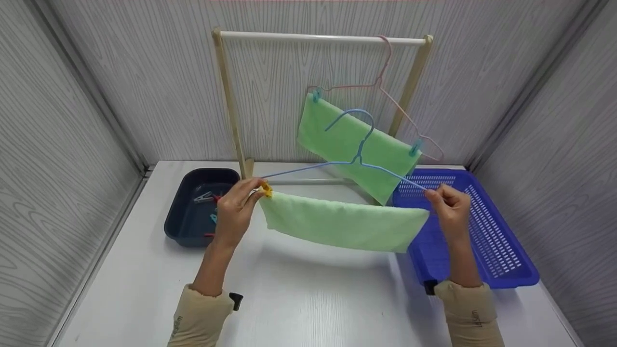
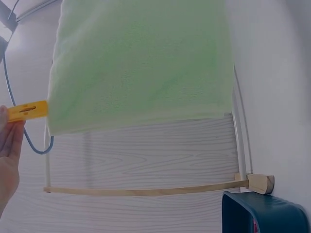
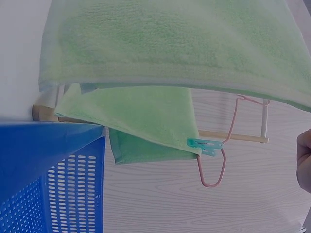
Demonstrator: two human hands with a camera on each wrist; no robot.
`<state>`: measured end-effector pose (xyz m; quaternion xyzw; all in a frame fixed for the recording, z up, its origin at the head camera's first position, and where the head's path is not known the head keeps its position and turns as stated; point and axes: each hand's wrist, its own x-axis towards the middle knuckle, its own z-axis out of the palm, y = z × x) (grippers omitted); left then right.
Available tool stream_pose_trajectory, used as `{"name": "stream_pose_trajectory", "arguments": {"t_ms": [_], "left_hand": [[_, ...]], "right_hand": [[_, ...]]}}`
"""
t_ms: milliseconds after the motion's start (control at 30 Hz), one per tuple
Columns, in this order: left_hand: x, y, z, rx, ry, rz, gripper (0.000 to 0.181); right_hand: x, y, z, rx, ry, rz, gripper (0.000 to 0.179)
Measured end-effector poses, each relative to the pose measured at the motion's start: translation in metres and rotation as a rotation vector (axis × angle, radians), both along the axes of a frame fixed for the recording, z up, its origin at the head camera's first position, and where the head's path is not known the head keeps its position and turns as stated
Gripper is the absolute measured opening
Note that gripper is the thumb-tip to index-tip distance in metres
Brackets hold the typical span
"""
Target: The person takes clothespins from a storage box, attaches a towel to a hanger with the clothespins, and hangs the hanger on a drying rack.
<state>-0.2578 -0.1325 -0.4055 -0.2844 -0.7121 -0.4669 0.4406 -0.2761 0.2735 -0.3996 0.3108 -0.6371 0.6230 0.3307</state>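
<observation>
My left hand (image 1: 234,209) pinches a yellow clothespin (image 2: 29,111) at the left end of a blue hanger (image 1: 359,156). The clothespin bites the left corner of a light green towel (image 1: 344,224), which hangs along beneath the hanger's bar. Between thumb and curled fingers, my right hand (image 1: 450,209) grips the hanger's right end. The towel's right corner, with no clothespin on it, sits just below and left of those fingers. The hanger's hook points up, overlapping a second green towel behind it in the head view.
A pink hanger (image 1: 381,79) hangs from the white rod (image 1: 318,36) of a wooden rack, holding the second towel (image 1: 381,180) with two teal clothespins. A dark bin (image 1: 176,226) with several clothespins stands left; a blue perforated basket (image 1: 523,277) stands right.
</observation>
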Motion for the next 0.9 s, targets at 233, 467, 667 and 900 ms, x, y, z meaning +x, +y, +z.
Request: {"name": "stream_pose_trajectory", "arguments": {"t_ms": [233,467,667,900], "left_hand": [[0.000,-0.001,0.001,-0.036,0.015,0.042,0.025],[0.000,-0.002,-0.001,-0.087,0.093,0.041,0.026],[-0.006,-0.004,-0.007,-0.107,0.175,0.012,0.030],[-0.007,-0.005,-0.011,-0.094,0.140,0.040,0.030]], "right_hand": [[0.001,-0.002,0.001,0.008,0.013,-0.010,0.035],[0.001,-0.003,0.002,-0.013,0.041,0.024,0.038],[-0.001,-0.001,0.001,-0.039,0.080,0.050,0.045],[-0.001,-0.002,-0.002,-0.037,0.058,0.033,0.042]]}}
